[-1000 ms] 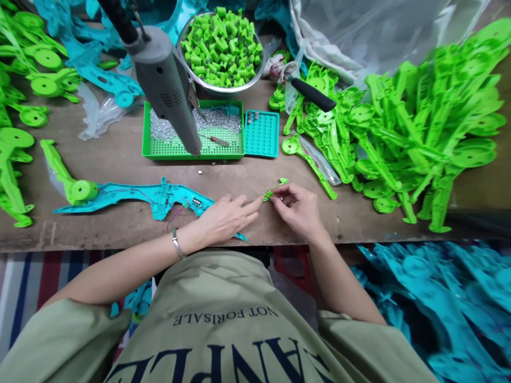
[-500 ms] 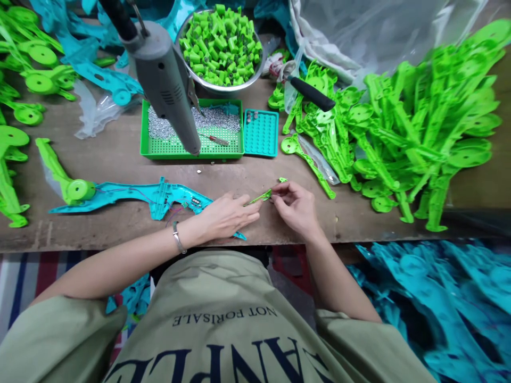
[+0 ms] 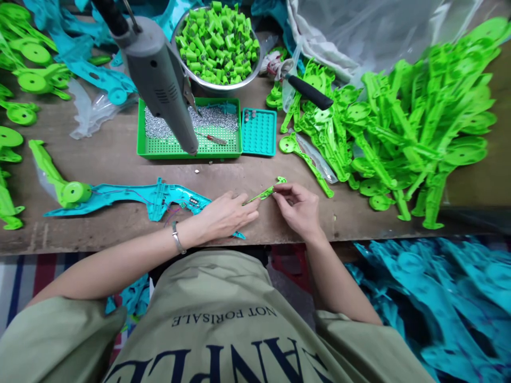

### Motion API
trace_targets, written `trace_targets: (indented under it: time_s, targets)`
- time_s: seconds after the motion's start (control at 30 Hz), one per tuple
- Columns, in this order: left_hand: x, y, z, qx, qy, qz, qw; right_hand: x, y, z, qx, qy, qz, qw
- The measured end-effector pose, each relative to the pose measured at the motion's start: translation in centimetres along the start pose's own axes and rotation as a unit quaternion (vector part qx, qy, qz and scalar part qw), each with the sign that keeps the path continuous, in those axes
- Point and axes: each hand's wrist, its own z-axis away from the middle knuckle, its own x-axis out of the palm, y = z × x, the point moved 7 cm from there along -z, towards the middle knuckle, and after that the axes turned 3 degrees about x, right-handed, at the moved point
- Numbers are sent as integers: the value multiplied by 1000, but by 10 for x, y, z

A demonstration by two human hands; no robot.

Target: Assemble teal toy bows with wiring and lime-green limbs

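Note:
My left hand (image 3: 229, 215) lies over the right end of a long blue plastic toy shell (image 3: 159, 198), its fingertips closed on a slim green plastic part (image 3: 266, 192). The shell's inside faces up and shows thin wires and a small metal spring-like piece. A green arm with a round disc (image 3: 75, 192) sits on the shell's left end. Thumb and forefinger of my right hand (image 3: 297, 208) are pinched together at the green part's right side. Whatever is between those fingertips is too small to make out.
A grey electric screwdriver (image 3: 165, 88) hangs over a green tray (image 3: 189, 156) of small screws. Beside it are a blue grid tray (image 3: 259, 133) and a metal bowl (image 3: 215, 86) of green pieces. Green arms (image 3: 419, 122) are heaped at right; blue shells (image 3: 451, 298) lie below.
My right fingertips have shifted slightly at the green part, and more of its far end shows. The left hand stays in place. The whole view has shifted a little.

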Motion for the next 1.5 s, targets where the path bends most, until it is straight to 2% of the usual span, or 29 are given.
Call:
trace_targets:
  time_s: [0.23,0.4,0.67,0.77,0.93,1.03,1.23,1.5]
  targets:
    - [0,0,0,0,-2,-4,1000,3,-4,-2,-31,0,-1,1000]
    - [-2,0,0,-2,22,8,1000,4,-5,-2,-47,11,-8,999]
    - [1,1,0,-1,30,-3,1000,7,6,-1,5,24,-89,996]
    - [2,1,0,0,34,-3,999,6,2,-1,-25,23,-59,998]
    - [2,1,0,0,35,-15,999,5,-16,-2,-136,6,13,991]
    - [0,1,0,-1,28,-12,1000,7,-20,-2,-172,-2,45,984]
    - [-2,0,0,-7,26,12,1000,3,-12,-1,-123,30,123,984]
    - [1,1,0,-3,9,-1,1000,4,-14,2,-122,55,118,984]
